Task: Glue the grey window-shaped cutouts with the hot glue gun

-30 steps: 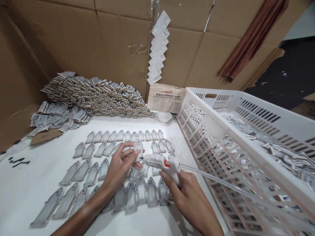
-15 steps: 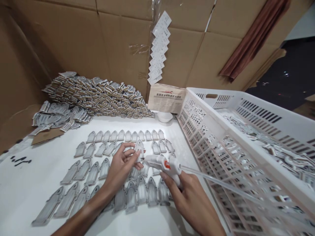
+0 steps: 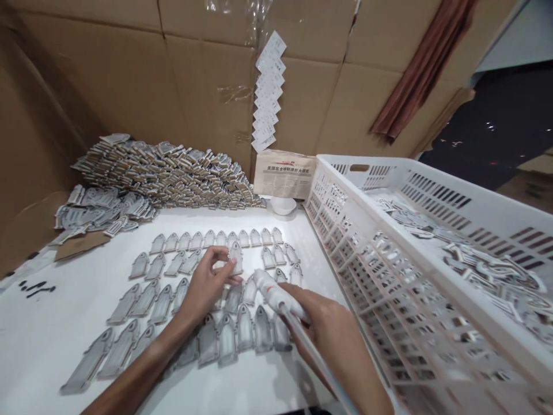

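My left hand [image 3: 206,283] pinches one small grey arch-shaped piece [image 3: 235,257] upright over the rows of like pieces [image 3: 173,291] laid flat on the white table [image 3: 52,334]. My right hand [image 3: 330,337] grips a white glue gun [image 3: 276,295], its nozzle pointing up-left and low over the laid pieces, just right of the held piece. A clear glue stick [image 3: 317,360] runs out of the gun's back toward me.
A big heap of stacked grey pieces [image 3: 164,170] lies at the back left against cardboard walls [image 3: 129,75]. A white slotted crate [image 3: 432,253] with more pieces fills the right side. A small white bowl [image 3: 283,206] and a newspaper packet [image 3: 284,174] stand at the back.
The glue gun has turned from pointing left to pointing away from me and dropped toward the table. My left hand with its piece has shifted slightly back and left.
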